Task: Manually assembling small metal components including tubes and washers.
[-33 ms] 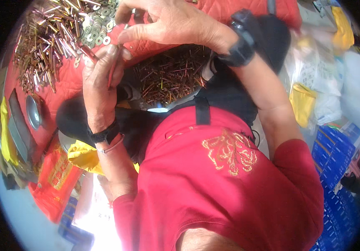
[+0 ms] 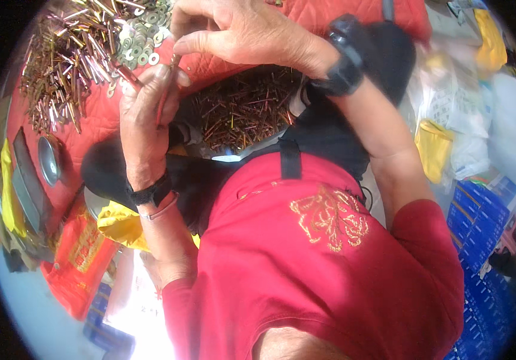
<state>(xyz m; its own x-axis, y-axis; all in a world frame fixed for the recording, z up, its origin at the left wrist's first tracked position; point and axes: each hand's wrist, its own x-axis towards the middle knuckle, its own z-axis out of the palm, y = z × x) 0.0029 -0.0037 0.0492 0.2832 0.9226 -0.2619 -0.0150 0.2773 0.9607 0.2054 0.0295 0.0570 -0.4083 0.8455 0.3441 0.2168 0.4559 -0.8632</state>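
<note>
The left hand rises on the near side of the washer pile, wrist almost straight, thumb uppermost. Its grip is closed, clamped on copper-coloured rods; one juts out leftward, just below the pile. The right hand reaches in from the right of the pile, back upward, fingers curled, thumb extended to a small thin piece at the left fingertips. I cannot tell whether this right grip is clamped on that piece.

The pile lies on a red quilted cloth, with a heap of copper-coloured screws directly to its left. More screws lie below and right of it. A metal bowl sits below and left of the pile; well apart to its right are a yellow bag and blue boxes.
</note>
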